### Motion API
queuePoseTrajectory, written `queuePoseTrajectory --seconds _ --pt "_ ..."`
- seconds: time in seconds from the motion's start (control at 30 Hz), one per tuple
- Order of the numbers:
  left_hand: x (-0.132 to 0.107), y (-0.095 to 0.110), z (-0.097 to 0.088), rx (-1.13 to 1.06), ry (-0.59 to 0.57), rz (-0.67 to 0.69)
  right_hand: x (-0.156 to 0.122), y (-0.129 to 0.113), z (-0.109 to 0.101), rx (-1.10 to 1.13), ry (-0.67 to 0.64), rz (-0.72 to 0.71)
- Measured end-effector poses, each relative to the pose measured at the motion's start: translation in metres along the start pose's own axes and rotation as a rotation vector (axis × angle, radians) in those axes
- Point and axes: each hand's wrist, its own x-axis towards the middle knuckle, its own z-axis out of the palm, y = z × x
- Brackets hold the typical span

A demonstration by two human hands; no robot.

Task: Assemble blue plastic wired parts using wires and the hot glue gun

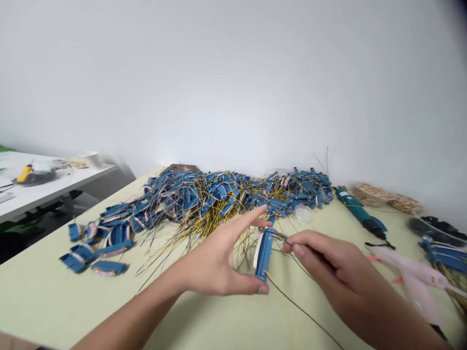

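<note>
My left hand (222, 262) grips a small blue plastic part (264, 255) by its two ends, thumb at the bottom and fingers at the top. The part is held upright above the table and has a pale strip along its left side. Thin dark and yellowish wires come out of it at the top and bottom. One long dark wire (304, 310) trails from the lower end toward the front. My right hand (328, 272) pinches the wires (280, 236) near the upper end, between thumb and forefinger.
A large heap of similar blue wired parts (226, 189) spreads across the back of the pale table (219, 325). Several loose ones (109, 267) lie at left. On the right are a green power tool (359, 209), a pink glue gun (412, 272) and containers of small pieces (372, 193).
</note>
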Motion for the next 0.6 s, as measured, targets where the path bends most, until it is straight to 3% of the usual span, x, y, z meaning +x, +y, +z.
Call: queuePoseTrajectory --seconds 0.17,0.27,0.4,0.6 --pt "0.033 0.011 -0.021 -0.036 0.038 0.126 0.002 -0.009 -0.018 -0.235 0.13 -0.158" --pt "0.044 0.011 -0.026 -0.053 0.086 0.179 0.006 -0.011 -0.022 -0.348 0.112 -0.159" --pt "0.051 0.008 -0.027 -0.1 0.126 0.217 0.015 -0.011 -0.023 -0.266 0.122 -0.048" --pt "0.051 0.004 -0.033 -0.22 0.099 0.291 0.01 -0.006 -0.023 -0.12 0.353 0.216"
